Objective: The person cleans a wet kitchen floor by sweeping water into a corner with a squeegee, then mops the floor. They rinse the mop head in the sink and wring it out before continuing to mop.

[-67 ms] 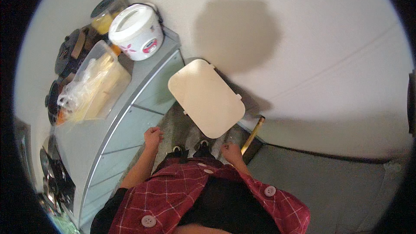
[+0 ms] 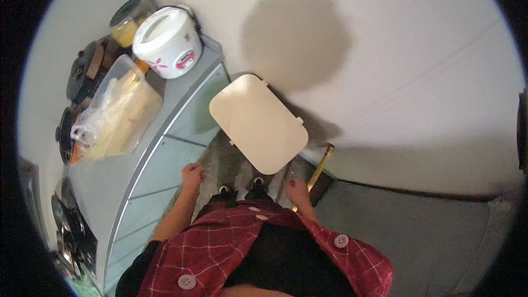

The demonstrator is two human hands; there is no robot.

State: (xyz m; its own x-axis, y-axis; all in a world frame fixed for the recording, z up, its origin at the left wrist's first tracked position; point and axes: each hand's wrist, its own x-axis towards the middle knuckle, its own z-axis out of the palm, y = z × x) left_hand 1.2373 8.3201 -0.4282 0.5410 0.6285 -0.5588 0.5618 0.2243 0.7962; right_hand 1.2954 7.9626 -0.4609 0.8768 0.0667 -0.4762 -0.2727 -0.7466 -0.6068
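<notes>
A cream rectangular lid [image 2: 257,124] with side tabs lies ahead of me, over what looks like a floor container whose body is mostly hidden. My left hand [image 2: 192,175] hangs beside the counter's glass-fronted base, fingers curled; whether it holds anything is unclear. Below the lid's right corner, my right hand [image 2: 297,190] is closed near a gold-coloured bar [image 2: 322,165], apparently not round it; anything inside the fingers is too small to make out. Both hands are short of the lid. My shoes show between them, below my red checked garment.
The curved grey counter [image 2: 102,187] at left holds a white rice cooker [image 2: 168,44], a plastic tub with bags [image 2: 118,115], a lidded yellow-filled container [image 2: 129,25], dark pots [image 2: 82,77] and pans [image 2: 69,220]. A pale wall [image 2: 418,49] faces me; a grey surface [image 2: 412,242] is at lower right.
The view has shifted slightly, so the lid and counter items sit a little further left. My right hand sits slightly further right against the scene.
</notes>
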